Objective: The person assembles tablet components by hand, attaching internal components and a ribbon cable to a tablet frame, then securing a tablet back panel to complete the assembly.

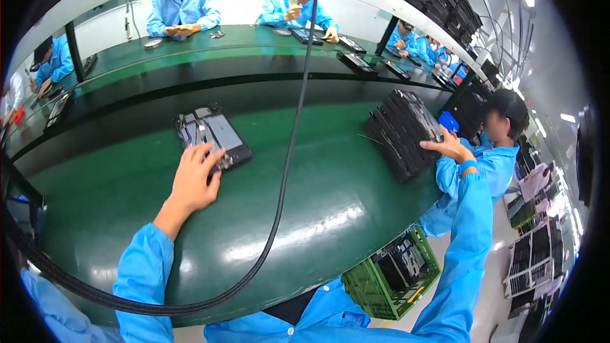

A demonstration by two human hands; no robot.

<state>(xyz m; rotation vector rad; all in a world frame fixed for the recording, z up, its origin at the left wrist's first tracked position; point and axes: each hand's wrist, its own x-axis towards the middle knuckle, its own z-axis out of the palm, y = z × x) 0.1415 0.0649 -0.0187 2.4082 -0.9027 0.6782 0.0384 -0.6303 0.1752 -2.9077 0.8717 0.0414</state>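
Observation:
An opened tablet-like device lies on the green bench at the left, its grey battery plate and inner parts facing up. My left hand rests over its near edge, fingers spread on the exposed parts. To the right stands a leaning stack of several similar black devices, the outermost showing its inner parts. My right hand is at the right side of this stack, thumb and fingers apart and touching it. Some of its fingertips are hard to make out.
A black cable hangs across the view and curves along the bench's near side. Below the right edge stands a green crate holding devices. A co-worker is close on the right. A shelf runs along the back of the green bench.

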